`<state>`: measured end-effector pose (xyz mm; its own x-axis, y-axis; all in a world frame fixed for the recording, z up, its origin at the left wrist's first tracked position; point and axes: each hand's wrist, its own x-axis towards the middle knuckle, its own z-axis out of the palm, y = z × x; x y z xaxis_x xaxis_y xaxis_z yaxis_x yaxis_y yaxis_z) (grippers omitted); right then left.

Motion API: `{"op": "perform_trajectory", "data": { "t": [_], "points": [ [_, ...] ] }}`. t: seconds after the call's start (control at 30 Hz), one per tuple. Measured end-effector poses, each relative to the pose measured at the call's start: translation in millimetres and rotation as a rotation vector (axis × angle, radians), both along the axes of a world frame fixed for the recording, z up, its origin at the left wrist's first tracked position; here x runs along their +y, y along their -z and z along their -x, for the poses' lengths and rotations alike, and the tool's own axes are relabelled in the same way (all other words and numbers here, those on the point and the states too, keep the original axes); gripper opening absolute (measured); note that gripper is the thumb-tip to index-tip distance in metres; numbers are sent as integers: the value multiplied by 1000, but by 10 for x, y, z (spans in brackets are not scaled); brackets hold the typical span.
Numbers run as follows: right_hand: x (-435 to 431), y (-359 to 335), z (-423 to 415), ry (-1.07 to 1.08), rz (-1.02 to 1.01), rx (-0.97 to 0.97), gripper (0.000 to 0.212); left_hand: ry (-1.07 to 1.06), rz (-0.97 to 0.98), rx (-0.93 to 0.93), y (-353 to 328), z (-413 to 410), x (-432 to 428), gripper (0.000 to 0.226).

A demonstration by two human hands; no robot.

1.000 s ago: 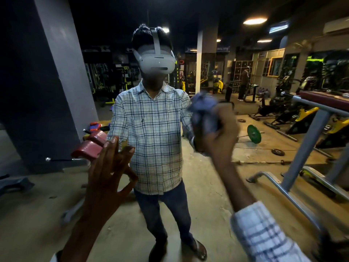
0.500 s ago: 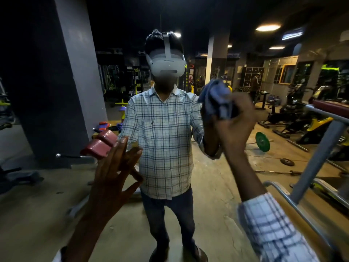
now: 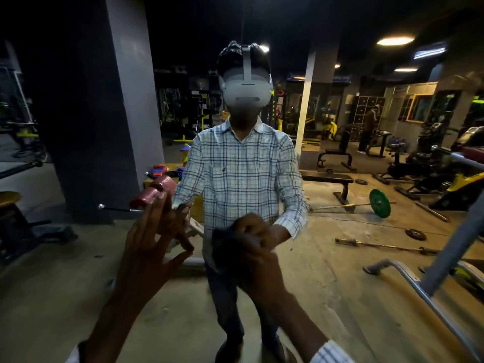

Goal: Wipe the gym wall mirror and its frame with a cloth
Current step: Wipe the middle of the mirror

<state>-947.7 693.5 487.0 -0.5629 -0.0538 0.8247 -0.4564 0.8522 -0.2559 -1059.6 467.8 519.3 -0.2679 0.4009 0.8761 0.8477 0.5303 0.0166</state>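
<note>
The wall mirror point(image 3: 340, 271) fills nearly the whole view and reflects me in a checked shirt and the gym behind. No edge of its frame shows. My right hand point(image 3: 262, 271) grips a dark bunched cloth point(image 3: 225, 247) and holds it on the glass, at the waist height of my reflection. My left hand point(image 3: 149, 247) is raised to the left of it, fingers spread and straight, fingertips meeting their reflection on the glass.
Reflected in the glass are a grey pillar point(image 3: 104, 113), a bench point(image 3: 327, 179), a barbell with a green plate point(image 3: 379, 203), loose bars on the floor and a distant person point(image 3: 368, 127). A metal machine frame point(image 3: 432, 284) stands at lower right.
My right hand has carried the cloth down the glass from shoulder height to waist height of my reflection. The left hand stays spread on the mirror.
</note>
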Motion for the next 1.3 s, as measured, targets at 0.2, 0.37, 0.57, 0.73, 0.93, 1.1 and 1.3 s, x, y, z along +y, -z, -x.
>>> {"op": "perform_trajectory", "data": {
  "t": [0.2,0.37,0.57,0.73,0.93,1.1,1.3],
  "points": [
    [310,-1638,10,208,253,548,9,-114,44,-105,79,205,-316,100],
    [12,-1162,171,93,187,455,12,-150,51,-101,16,202,-518,89],
    [-141,-427,301,23,-56,168,47,-223,72,-101,-2,149,-569,111],
    [-151,-1110,364,80,161,398,16,-256,54,-122,6,163,-714,117],
    [-732,-532,545,154,-8,193,34,-280,46,-141,79,293,-1019,119],
    [-1027,134,622,31,-44,-81,41,-278,91,-154,98,502,-1378,118],
    [-949,-1240,679,146,188,409,21,-199,139,-87,78,772,-1753,113]
  ]
}}
